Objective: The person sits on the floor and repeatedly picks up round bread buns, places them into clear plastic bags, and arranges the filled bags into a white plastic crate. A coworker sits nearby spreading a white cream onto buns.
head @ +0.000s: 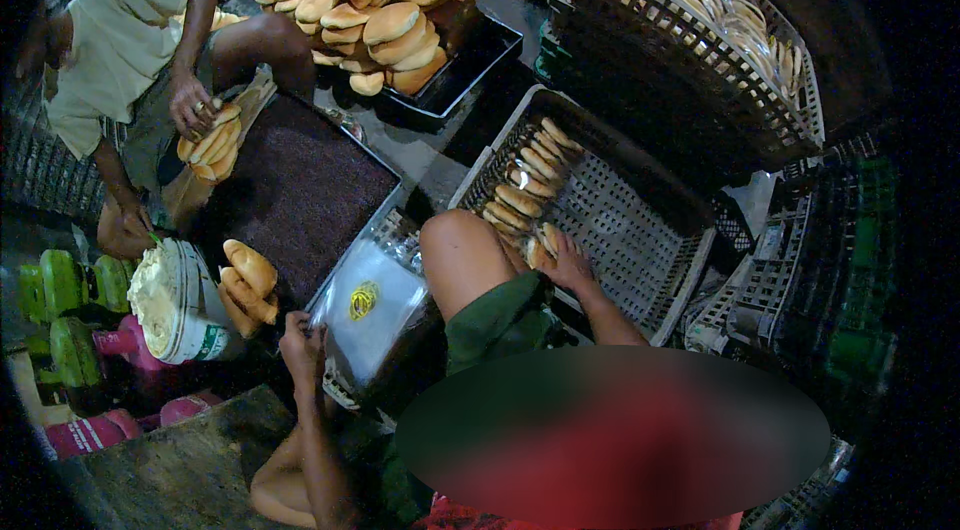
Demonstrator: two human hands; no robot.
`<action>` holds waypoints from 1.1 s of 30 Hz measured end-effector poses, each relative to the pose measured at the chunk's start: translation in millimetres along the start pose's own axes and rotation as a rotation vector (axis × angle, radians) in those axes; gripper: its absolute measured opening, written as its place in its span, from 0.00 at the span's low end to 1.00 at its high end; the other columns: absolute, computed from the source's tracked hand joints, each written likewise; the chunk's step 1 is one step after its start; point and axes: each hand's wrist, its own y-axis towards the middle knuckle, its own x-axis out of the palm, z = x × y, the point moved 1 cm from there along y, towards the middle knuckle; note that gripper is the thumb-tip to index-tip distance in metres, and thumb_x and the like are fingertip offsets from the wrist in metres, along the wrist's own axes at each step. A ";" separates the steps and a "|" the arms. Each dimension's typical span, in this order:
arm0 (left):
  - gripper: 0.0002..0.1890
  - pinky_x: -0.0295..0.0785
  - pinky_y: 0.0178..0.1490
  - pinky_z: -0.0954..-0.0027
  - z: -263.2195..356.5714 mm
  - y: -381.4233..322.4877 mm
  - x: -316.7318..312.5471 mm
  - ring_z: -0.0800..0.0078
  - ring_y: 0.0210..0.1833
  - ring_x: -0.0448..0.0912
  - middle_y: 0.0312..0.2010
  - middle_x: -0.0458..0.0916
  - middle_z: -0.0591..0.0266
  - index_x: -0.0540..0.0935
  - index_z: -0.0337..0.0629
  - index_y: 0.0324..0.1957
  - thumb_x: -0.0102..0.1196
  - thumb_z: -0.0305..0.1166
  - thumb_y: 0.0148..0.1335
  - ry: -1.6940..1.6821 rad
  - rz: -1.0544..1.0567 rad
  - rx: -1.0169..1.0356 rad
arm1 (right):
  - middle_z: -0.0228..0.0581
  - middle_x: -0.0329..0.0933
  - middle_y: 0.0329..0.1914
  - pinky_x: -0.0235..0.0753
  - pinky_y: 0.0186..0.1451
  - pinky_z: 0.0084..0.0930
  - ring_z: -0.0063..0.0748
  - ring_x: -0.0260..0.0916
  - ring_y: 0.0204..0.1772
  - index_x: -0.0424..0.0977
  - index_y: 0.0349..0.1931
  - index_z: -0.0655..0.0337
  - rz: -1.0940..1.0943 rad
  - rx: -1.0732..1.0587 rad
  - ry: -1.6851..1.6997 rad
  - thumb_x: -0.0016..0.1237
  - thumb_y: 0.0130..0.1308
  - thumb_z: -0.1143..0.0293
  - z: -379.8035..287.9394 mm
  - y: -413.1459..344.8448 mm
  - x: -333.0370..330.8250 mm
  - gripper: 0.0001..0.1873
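My right hand (571,269) is inside a grey plastic crate (622,207), with its fingers around bread rolls (541,248) at the near end of a row. More rolls (536,170) stand on edge along the crate's left side, with glints like clear wrapping. My left hand (301,342) pinches the left edge of a stack of clear plastic bags (375,305), whose top bag bears a yellow printed emblem. Just left of that hand, a few loose bread rolls (250,282) lie by a dark tray (300,177).
Opposite, a person's hand (193,106) holds split rolls above the tray; their other hand is by a white bucket of cream (157,305). Rolls (382,19) are piled on a black tray (480,72). A tall crate (690,27) holds bagged bread. Dumbbells (64,282) lie at left.
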 end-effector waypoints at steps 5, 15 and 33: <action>0.09 0.72 0.41 0.55 -2.4 -5.0 -2.8 0.51 0.37 0.79 0.32 0.81 0.52 0.83 0.41 0.38 0.62 0.33 0.56 0.376 0.037 0.308 | 0.52 0.60 0.70 0.66 0.67 0.42 0.52 0.60 0.69 0.54 0.71 0.59 -0.049 0.063 0.226 0.62 0.49 0.43 12.1 20.1 -0.5 0.52; 0.10 0.69 0.32 0.51 4.6 1.6 -19.8 0.48 0.31 0.77 0.28 0.78 0.47 0.79 0.42 0.36 0.48 0.36 0.68 0.321 0.140 0.025 | 0.54 0.66 0.66 0.63 0.69 0.42 0.55 0.63 0.68 0.61 0.67 0.62 -0.076 0.119 0.417 0.63 0.56 0.53 -8.7 17.2 -26.7 0.42; 0.09 0.67 0.25 0.72 -48.9 -39.7 -90.2 0.74 0.22 0.72 0.24 0.76 0.65 0.76 0.45 0.37 0.51 0.38 0.70 -1.751 0.549 -0.488 | 0.56 0.80 0.46 0.76 0.52 0.46 0.54 0.78 0.51 0.75 0.50 0.64 -0.107 -0.578 0.126 0.53 0.57 0.42 -678.5 55.7 -35.8 0.33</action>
